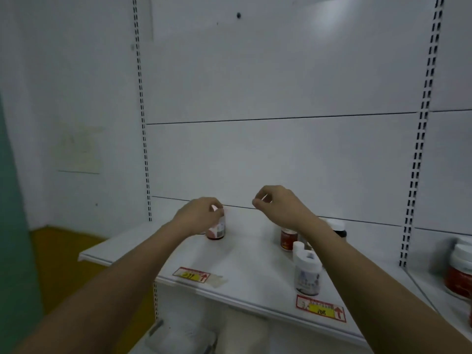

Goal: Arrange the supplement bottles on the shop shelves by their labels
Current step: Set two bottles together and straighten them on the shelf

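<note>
My left hand grips the top of a small pink-labelled bottle that stands on the white shelf near the back panel. My right hand hovers above the shelf with fingers loosely curled and holds nothing. Under my right forearm stand a red-labelled bottle, a dark bottle with a white cap and, nearer the front, a white bottle with a pale label. Part of these bottles is hidden by my arm.
Two red-and-yellow price tags sit on the shelf's front edge. A large red-labelled jar stands on the neighbouring shelf at right. Slotted uprights frame the bay. Pale packages lie below. Yellow floor at left.
</note>
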### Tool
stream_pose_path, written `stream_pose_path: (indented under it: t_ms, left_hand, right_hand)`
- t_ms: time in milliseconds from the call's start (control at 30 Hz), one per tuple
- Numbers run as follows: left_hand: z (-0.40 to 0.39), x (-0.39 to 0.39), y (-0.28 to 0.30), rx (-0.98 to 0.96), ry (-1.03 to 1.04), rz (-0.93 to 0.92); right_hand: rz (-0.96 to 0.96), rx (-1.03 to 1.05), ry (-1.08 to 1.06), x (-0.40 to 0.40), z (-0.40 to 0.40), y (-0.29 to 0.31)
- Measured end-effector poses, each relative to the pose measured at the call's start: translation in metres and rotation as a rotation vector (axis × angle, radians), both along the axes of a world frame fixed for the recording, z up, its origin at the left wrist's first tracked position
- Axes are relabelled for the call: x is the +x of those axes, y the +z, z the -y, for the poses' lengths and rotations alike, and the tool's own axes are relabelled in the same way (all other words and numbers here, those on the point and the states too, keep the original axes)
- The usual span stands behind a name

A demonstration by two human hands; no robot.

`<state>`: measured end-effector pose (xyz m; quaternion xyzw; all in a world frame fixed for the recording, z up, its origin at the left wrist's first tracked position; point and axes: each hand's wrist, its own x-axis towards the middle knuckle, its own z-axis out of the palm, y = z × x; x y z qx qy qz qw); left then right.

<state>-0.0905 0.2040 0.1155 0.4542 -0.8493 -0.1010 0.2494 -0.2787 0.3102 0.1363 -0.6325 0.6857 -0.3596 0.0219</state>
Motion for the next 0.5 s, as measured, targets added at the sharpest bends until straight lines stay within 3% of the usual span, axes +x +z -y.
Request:
stream_pose_path:
  t_ms: [200,500]
  left_hand:
    - [0.073,0.041,-0.009,0.019,0.046,-0.064]
    - [0.212,0.063,-0.066,0.12,-0.058,-0.254]
  right_hand:
    - [0.0,0.035,-0.007,0.038,0.068,-0.013]
    - [0.159,-0.033,-0.226,0.073,0.204,-0.063]
